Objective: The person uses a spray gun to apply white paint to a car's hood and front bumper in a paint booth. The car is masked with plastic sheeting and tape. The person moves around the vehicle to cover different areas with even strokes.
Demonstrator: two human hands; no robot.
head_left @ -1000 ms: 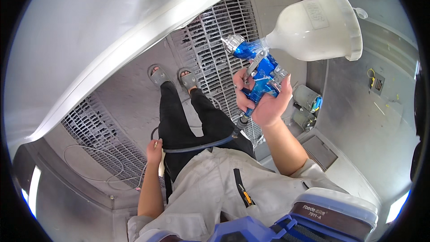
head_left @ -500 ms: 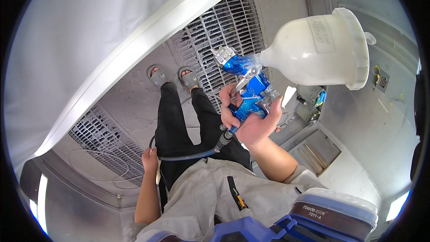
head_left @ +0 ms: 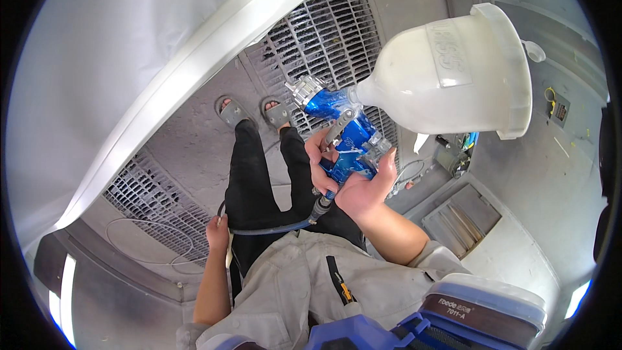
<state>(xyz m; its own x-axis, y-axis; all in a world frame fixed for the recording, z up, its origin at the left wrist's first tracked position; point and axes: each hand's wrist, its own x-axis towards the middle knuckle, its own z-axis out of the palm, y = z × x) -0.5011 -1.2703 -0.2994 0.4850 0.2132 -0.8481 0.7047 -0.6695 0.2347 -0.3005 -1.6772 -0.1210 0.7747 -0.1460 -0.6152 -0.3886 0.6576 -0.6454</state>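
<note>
My right hand [head_left: 363, 193] is wrapped round the handle of a blue spray gun [head_left: 355, 133], fingers near its silver trigger. The gun's silver nozzle [head_left: 306, 93] points up and left, toward the white panel's edge. A large translucent cup [head_left: 447, 74] with pale contents sits on the gun, tipped over to the right. From the handle's base an air hose [head_left: 275, 228] runs left across my lap. My left hand [head_left: 218, 232] is closed on that hose beside my hip. A small white scrap [head_left: 420, 142] shows just below the cup.
A big white curved panel [head_left: 149, 78] fills the upper left, its edge close to the gun. Floor gratings [head_left: 330, 32] lie under and beyond my feet. A thin hose loops over the floor at left. Parts of a respirator [head_left: 479, 311] show at the lower right.
The spray gun and my right hand have shifted slightly left and down, the nozzle moving nearer the panel's edge. My left hand has stayed in place on the hose.
</note>
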